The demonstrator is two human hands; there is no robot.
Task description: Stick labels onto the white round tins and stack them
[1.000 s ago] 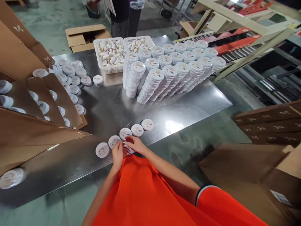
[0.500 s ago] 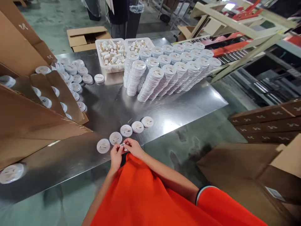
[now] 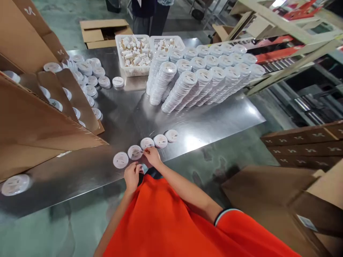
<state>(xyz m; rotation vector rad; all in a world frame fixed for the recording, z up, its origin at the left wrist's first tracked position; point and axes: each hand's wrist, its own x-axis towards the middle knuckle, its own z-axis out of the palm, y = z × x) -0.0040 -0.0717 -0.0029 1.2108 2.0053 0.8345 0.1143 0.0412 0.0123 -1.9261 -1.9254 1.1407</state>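
Observation:
Along the near edge of the steel table [image 3: 171, 157] runs a row of several round white discs with printed tops. My right hand [image 3: 152, 156] pinches what looks like a small pale label [image 3: 142, 152] at the right side of the second disc [image 3: 134, 152] from the left. Below it, my left hand [image 3: 132, 175] is closed at the table edge, fingers curled round something pale I cannot make out. The leftmost disc [image 3: 120, 160] lies just above my left hand. The third disc [image 3: 147, 143] sits just beyond my right fingers.
Tall stacks of white discs [image 3: 187, 78] stand at the back right. Baskets [image 3: 138, 71] of small white-and-gold pieces sit behind. An open carton [image 3: 53, 132] with discs and dividers occupies the left. More cartons [image 3: 262, 200] stand on the right. Someone in dark clothing [image 3: 142, 16] stands beyond.
My hands were together over a small white piece; they have parted. The right moved up to the second disc, and the left stayed low near the edge. The view has shifted slightly.

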